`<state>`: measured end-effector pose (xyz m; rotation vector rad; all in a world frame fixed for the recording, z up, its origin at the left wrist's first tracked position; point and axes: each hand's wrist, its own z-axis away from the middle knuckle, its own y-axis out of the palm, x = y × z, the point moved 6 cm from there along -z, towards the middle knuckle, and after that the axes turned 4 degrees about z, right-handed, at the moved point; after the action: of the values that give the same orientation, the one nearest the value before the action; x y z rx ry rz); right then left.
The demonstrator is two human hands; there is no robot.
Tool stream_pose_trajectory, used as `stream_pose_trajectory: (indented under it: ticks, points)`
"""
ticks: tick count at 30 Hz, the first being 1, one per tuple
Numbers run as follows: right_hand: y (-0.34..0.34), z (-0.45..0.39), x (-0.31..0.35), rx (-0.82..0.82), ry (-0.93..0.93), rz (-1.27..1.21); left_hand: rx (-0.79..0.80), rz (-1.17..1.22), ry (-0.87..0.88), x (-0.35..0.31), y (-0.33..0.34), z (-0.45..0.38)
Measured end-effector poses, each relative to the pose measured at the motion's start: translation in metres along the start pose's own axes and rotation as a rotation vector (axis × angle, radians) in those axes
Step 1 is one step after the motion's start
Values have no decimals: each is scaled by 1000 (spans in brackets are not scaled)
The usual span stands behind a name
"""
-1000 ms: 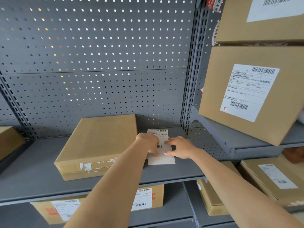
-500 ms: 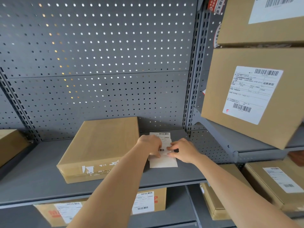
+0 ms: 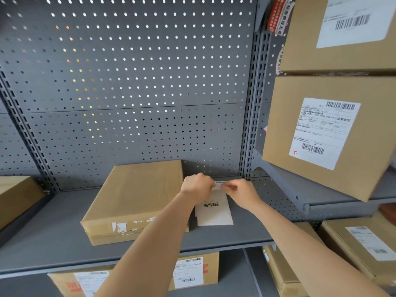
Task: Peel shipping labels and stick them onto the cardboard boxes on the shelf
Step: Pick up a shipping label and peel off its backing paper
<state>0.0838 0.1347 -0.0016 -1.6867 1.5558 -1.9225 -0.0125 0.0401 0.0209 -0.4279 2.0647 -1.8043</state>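
Our left hand [image 3: 198,186] and right hand [image 3: 241,192] both pinch the far edge of the white shipping label sheet [image 3: 214,213], just right of the flat brown cardboard box [image 3: 137,196]; bare grey metal shelf [image 3: 53,232] lies left of that box.

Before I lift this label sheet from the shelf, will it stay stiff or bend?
The label sheet is thin paper, so it will probably bend and feel very light. Both hands, left hand and right hand, pinch its far edge; its peeled part may curl and stick to fingers.
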Motion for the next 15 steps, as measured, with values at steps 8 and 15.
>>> stream_pose_trajectory:
  ticks: [8, 15]
  points:
    - [-20, -5, 20, -178, 182, -650, -296, 68, 104, 2, -40, 13]
    - [-29, -6, 68, -223, 117, -820, -485, 235, 105, 30, -67, 27]
